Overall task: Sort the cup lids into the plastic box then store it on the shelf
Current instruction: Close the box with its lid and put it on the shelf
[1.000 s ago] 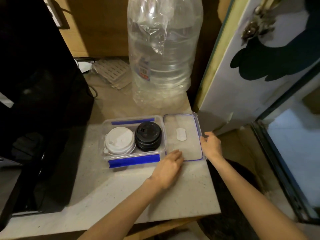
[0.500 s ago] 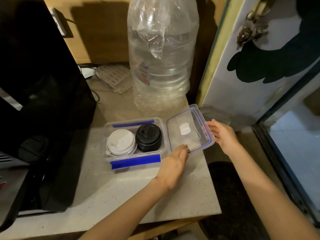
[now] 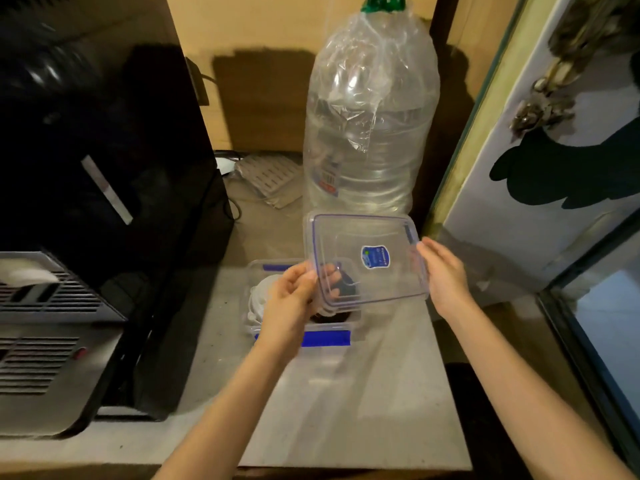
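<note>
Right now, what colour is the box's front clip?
Blue front clip, clearest in the head view.

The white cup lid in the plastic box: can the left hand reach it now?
Probably not directly: the left hand and right hand hold the clear box cover; the white cup lid lies uncovered below.

Past my fingers I see a big clear water bottle (image 3: pixel 370 133) standing on the stone counter (image 3: pixel 363 393); a grey slotted tray (image 3: pixel 273 178) lies just left of it, a black appliance (image 3: pixel 104 161) further left, and a white door (image 3: pixel 561 140) off right
</note>
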`<state>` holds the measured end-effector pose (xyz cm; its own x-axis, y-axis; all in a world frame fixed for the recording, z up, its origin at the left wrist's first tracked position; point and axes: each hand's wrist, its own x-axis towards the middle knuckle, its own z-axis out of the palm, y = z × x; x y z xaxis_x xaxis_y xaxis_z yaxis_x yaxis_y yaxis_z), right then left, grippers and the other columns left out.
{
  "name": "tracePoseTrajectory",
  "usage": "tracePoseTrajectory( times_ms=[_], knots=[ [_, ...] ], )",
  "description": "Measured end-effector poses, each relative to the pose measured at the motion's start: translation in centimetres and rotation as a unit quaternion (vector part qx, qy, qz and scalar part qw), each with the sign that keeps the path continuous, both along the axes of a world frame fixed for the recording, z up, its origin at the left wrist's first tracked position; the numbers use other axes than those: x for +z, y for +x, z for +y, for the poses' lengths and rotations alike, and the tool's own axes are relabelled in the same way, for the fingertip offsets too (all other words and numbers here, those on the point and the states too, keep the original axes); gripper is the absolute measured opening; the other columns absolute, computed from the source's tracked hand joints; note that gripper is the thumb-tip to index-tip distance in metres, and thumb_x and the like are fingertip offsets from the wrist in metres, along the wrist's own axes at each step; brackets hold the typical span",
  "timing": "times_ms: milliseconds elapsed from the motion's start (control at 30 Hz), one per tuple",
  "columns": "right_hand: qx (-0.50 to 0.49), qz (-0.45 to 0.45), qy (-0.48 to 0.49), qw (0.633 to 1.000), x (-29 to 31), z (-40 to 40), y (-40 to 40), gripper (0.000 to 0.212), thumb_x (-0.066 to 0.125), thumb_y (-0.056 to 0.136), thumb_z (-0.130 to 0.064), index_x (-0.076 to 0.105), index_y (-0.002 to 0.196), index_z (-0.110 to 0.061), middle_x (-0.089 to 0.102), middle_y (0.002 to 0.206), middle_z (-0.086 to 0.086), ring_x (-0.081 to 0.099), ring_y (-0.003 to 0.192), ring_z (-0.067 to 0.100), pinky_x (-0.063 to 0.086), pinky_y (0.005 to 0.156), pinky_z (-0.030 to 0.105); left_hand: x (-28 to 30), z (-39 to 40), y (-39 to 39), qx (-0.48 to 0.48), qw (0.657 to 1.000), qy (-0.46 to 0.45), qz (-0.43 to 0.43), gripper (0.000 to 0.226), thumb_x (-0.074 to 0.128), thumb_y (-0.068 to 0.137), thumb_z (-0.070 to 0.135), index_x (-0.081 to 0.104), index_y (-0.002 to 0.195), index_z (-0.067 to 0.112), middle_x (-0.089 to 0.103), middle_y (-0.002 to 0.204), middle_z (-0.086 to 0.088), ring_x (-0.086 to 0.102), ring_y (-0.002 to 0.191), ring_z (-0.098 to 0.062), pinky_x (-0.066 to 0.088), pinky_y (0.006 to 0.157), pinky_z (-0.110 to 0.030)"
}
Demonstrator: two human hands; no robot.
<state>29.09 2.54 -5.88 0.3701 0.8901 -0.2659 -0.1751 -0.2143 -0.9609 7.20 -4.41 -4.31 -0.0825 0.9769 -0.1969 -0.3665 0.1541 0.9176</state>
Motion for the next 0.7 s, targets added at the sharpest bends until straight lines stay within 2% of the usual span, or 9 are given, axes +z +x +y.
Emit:
tracePoseTrajectory(
  times_ms=[100, 133, 200, 267, 367, 400, 467, 533, 700],
  knots=[
    [0.025, -0.004, 0.042, 0.999, 0.0, -0.2, -2.6, 0.039, 0.063, 0.083, -0.004, 0.055, 0.121, -0.001, 0.063, 0.108, 0.014, 0.065, 0.073, 0.008, 0.054, 0.067, 0.016, -0.5, 0.6, -4.1, 0.032, 0.998, -0.024, 0.054, 0.03, 0.047, 0.093, 0.01, 0.053, 0.123, 0.009, 0.068, 0.112, -0.012, 0.069, 0.093, -0.021, 0.059, 0.075, -0.031],
    [0.031, -0.027, 0.047, 0.998, -0.1, -0.3, -3.7, 0.038, 0.064, 0.082, -0.004, 0.057, 0.119, 0.0, 0.063, 0.107, 0.014, 0.066, 0.072, 0.008, 0.053, 0.064, 0.012, -0.6, 0.6, -4.8, 0.068, 0.993, -0.035, 0.092, 0.032, 0.048, 0.092, 0.012, 0.052, 0.125, 0.012, 0.066, 0.116, -0.011, 0.067, 0.096, -0.021, 0.057, 0.081, -0.034],
    [0.03, -0.081, 0.044, 0.995, -0.9, -0.4, -6.1, 0.035, 0.066, 0.081, -0.007, 0.06, 0.115, -0.003, 0.065, 0.108, 0.014, 0.064, 0.087, 0.015, 0.052, 0.071, 0.015, -1.0, 0.2, -5.6, 0.125, 0.973, -0.025, 0.19, 0.032, 0.046, 0.093, 0.017, 0.051, 0.125, 0.016, 0.062, 0.119, -0.007, 0.063, 0.096, -0.016, 0.053, 0.086, -0.034],
    [0.027, -0.122, 0.04, 0.991, -1.9, -0.7, -8.2, 0.031, 0.064, 0.083, -0.01, 0.059, 0.114, -0.006, 0.064, 0.107, 0.008, 0.06, 0.096, 0.019, 0.047, 0.076, 0.021, -1.6, -0.3, -5.7, 0.142, 0.953, -0.017, 0.268, 0.038, 0.043, 0.094, 0.027, 0.044, 0.131, 0.019, 0.057, 0.118, -0.001, 0.059, 0.094, -0.01, 0.051, 0.083, -0.028],
    [0.039, -0.174, 0.027, 0.984, -3.1, -1.5, -9.9, 0.028, 0.058, 0.088, -0.011, 0.056, 0.115, -0.008, 0.06, 0.103, 0.003, 0.056, 0.092, 0.015, 0.043, 0.066, 0.009, -2.9, -0.2, -6.2, 0.164, 0.93, -0.055, 0.326, 0.032, 0.042, 0.095, 0.027, 0.046, 0.126, 0.018, 0.055, 0.112, 0.002, 0.056, 0.085, -0.007, 0.05, 0.071, -0.024],
    [0.045, -0.193, 0.023, 0.98, -3.6, -1.7, -10.1, 0.027, 0.057, 0.088, -0.012, 0.056, 0.115, -0.007, 0.061, 0.104, 0.005, 0.056, 0.093, 0.016, 0.046, 0.067, 0.011, -3.2, 0.0, -6.3, 0.165, 0.925, -0.073, 0.336, 0.028, 0.04, 0.096, 0.026, 0.048, 0.121, 0.016, 0.057, 0.11, 0.002, 0.058, 0.082, -0.008, 0.051, 0.068, -0.024],
    [0.053, -0.216, 0.007, 0.975, -4.5, -1.8, -10.1, 0.026, 0.055, 0.09, -0.015, 0.057, 0.114, -0.008, 0.064, 0.11, 0.01, 0.059, 0.097, 0.022, 0.054, 0.081, 0.032, -3.7, 0.4, -6.4, 0.156, 0.921, -0.108, 0.34, 0.021, 0.04, 0.096, 0.023, 0.051, 0.111, 0.015, 0.061, 0.1, -0.001, 0.059, 0.077, -0.01, 0.051, 0.063, -0.025],
    [0.06, -0.224, -0.01, 0.973, -4.7, -1.8, -10.0, 0.024, 0.055, 0.09, -0.015, 0.058, 0.112, -0.008, 0.065, 0.11, 0.013, 0.062, 0.098, 0.027, 0.054, 0.085, 0.045, -4.1, 0.6, -6.4, 0.146, 0.923, -0.132, 0.331, 0.007, 0.042, 0.095, 0.021, 0.049, 0.099, 0.02, 0.058, 0.086, 0.003, 0.054, 0.068, -0.004, 0.044, 0.053, -0.019],
    [0.079, -0.243, -0.023, 0.967, -4.4, -1.0, -9.5, 0.028, 0.056, 0.089, -0.012, 0.057, 0.115, -0.003, 0.064, 0.114, 0.016, 0.06, 0.101, 0.028, 0.05, 0.085, 0.035, -4.7, 1.4, -6.6, 0.14, 0.92, -0.162, 0.327, 0.008, 0.044, 0.094, 0.022, 0.052, 0.095, 0.019, 0.061, 0.092, -0.003, 0.056, 0.066, -0.008, 0.043, 0.05, -0.02]
  ],
)
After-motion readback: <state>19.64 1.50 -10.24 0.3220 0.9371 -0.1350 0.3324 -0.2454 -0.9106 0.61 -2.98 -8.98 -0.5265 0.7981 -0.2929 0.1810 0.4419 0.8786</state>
